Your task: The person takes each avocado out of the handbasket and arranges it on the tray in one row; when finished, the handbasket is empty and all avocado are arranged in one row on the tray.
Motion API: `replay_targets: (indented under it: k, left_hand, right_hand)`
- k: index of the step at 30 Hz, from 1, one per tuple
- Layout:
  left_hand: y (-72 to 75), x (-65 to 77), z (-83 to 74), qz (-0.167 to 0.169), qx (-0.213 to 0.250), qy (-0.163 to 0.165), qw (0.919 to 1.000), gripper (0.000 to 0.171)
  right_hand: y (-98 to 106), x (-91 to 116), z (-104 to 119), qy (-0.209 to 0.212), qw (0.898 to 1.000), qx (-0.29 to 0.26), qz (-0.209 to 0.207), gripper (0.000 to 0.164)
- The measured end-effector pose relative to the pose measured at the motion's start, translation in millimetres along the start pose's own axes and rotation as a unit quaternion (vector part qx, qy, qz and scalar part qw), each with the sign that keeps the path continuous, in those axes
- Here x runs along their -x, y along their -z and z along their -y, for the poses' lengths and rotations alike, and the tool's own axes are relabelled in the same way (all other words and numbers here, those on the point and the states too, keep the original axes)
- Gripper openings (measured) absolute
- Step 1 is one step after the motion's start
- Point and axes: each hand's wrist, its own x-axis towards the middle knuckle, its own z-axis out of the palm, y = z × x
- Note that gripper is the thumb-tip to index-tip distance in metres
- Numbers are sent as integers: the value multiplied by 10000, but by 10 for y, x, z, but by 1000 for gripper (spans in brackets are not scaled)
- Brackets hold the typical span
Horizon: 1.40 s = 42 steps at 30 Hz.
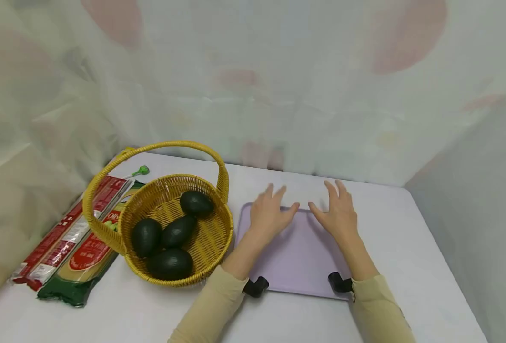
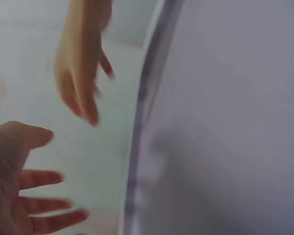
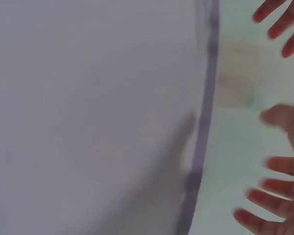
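Both hands hover over the far part of a flat lilac tray, fingers spread and holding nothing. My left hand is above the tray's far left portion, its thumb pointing toward the other hand. Across a small gap, my right hand is above the far right portion, thumb turned inward. The left wrist view shows the left hand with separated fingers. In the right wrist view the right hand looks the same. Left of the tray stands a yellow woven basket holding several dark green avocados.
The basket's tall handle arches up. Left of it lie long red-and-white packets and a green-ended pasta packet, partly covered by the basket. A green lollipop lies behind them. Patterned curtain hangs behind the white table.
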Motion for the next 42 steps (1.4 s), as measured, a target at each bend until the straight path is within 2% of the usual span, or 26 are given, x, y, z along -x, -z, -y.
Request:
replay_targets:
  k: [3,5,7,10,12,14,15,18,20,21,22,24,25,26,27,28,30,32,34,36,39,42]
  left_hand:
    - [201,292,-71,360,466,-725,9956,43]
    - [370,496,-71,684,753,-1159,9880,36]
    - [568,694,-7,958,1133,-1524,9771,33]
    - [924,958,208,1421,1901,-1955,9516,31]
    - [1176,1110,415,1574,2318,-2179,9349,30]
    - [1433,1235,639,1582,2591,-2350,9234,29]
    - [1562,1288,746,1486,2632,-2433,9216,29]
    - [1968,1413,1022,921,2450,-2527,9315,36]
    - [2232,1449,1160,303,2260,-2652,9368,38]
    - [2355,1449,1219,-19,2263,-2727,9351,35]
    - [2468,1442,1271,-357,2363,-2782,9303,32]
    - [2654,1403,1366,-1032,2733,-2872,9122,26]
    - [2729,1380,1411,-1331,2972,-2837,9019,25]
    - [2796,1364,1450,-1624,3086,-2706,8973,23]
    - [2852,1350,1485,-1882,3088,-2460,8993,22]
    - [2894,1333,1514,-2094,3039,-2119,9049,22]
    - [2960,1299,1565,-2301,2732,-1306,9249,24]
    - [2998,1268,1596,-2218,2322,-508,9457,28]
    - [3012,1232,1628,-1933,2284,13,9542,30]
    - [3014,1203,1655,-1663,2268,295,9592,32]
    - [3005,1171,1689,-1374,2079,382,9677,30]
    - [3002,1157,1697,-1302,1858,411,9730,27]
  right_hand:
    - [24,48,71,314,9984,-425,221,44]
    - [44,72,125,428,9947,-755,544,33]
    - [62,96,188,500,9896,-1032,872,29]
    - [79,127,294,719,9786,-1421,1303,26]
    - [80,140,369,928,9707,-1618,1513,26]
    - [67,158,445,1154,9613,-1826,1711,25]
    - [58,163,481,1272,9564,-1913,1802,25]
    - [52,162,615,1518,9411,-2172,2102,25]
    - [56,149,708,1672,9315,-2293,2277,25]
    - [65,139,758,1717,9274,-2341,2358,25]
    - [77,128,813,1750,9232,-2398,2439,25]
    - [91,103,920,1850,9155,-2484,2566,25]
    - [99,89,977,1918,9109,-2531,2633,24]
    - [106,75,1037,1981,9059,-2584,2707,24]
    - [110,60,1097,2052,9010,-2628,2775,23]
    - [114,42,1154,2125,8960,-2681,2831,22]
    - [122,3,1272,2294,8878,-2734,2906,22]
    - [125,-38,1393,2449,8815,-2752,2953,22]
    - [125,-83,1511,2597,8751,-2761,3010,23]
    - [126,-129,1627,2719,8686,-2746,3101,25]
    - [116,-204,1798,2939,8544,-2755,3284,25]
    - [93,-282,1963,3239,8412,-2689,3394,26]
